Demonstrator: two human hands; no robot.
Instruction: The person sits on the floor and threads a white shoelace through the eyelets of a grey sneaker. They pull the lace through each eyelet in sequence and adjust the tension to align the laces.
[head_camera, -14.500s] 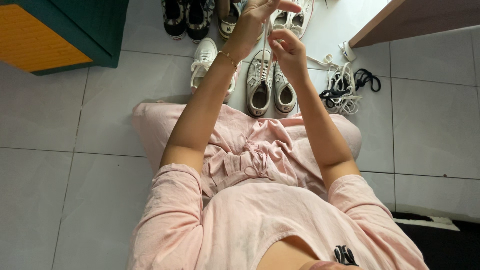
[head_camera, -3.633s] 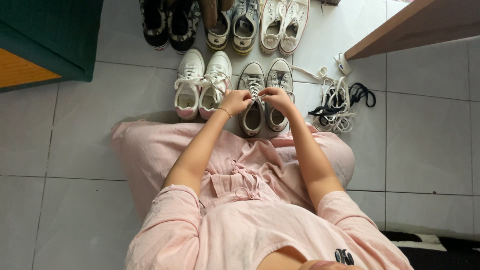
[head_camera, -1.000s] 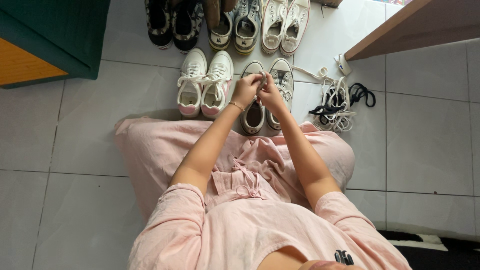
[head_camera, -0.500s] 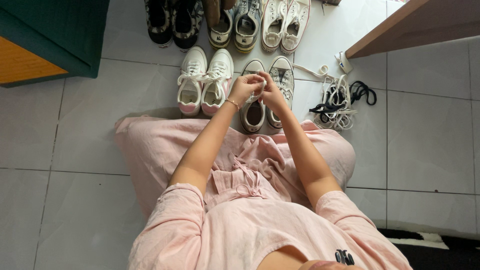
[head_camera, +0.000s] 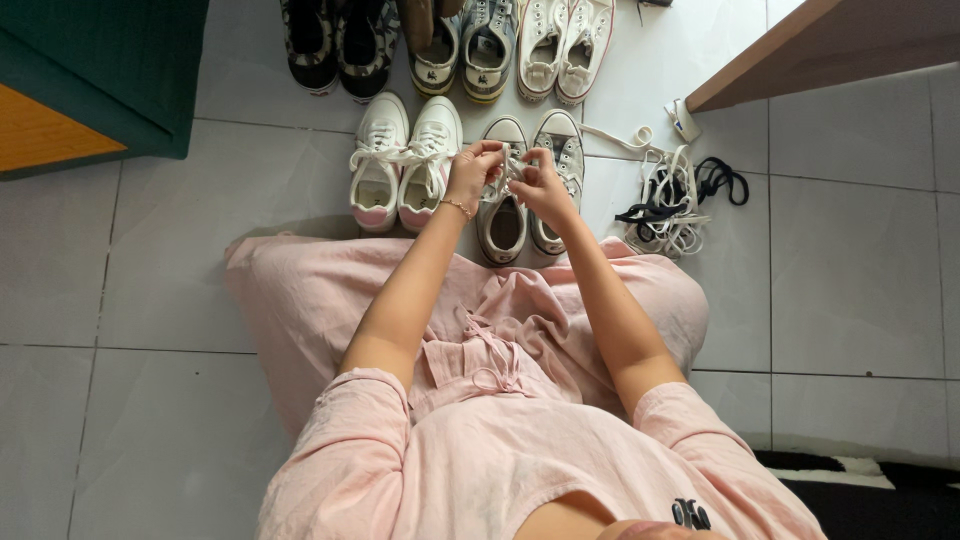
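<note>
Two bare hands meet above a pair of grey low-top canvas sneakers with white toe caps (head_camera: 527, 180) standing on the pale tiled floor (head_camera: 150, 300), just in front of the person's knees. The left hand (head_camera: 473, 172), a thin bracelet at its wrist, has its fingers curled and pinched on a white shoelace (head_camera: 503, 172). The right hand (head_camera: 540, 185) has its fingers bent and pressed together on the same lace, close against the left; exactly which fingertips grip it cannot be told. The lace runs over the left shoe of the grey pair.

Just beside that pair, toward the left edge of the floor, stands a pair of white lace-up sneakers with pink heels (head_camera: 405, 160), laces tied. Further off, along the top edge, sit a row of darker and cream sneakers (head_camera: 450, 40). To the right of the grey pair lies a loose heap of white and black shoelaces (head_camera: 675, 200), near the foot of a wooden board (head_camera: 830, 45). A dark green cabinet with an orange panel (head_camera: 90, 90) fills the top left corner. The person wears loose pink clothing (head_camera: 500, 400).
</note>
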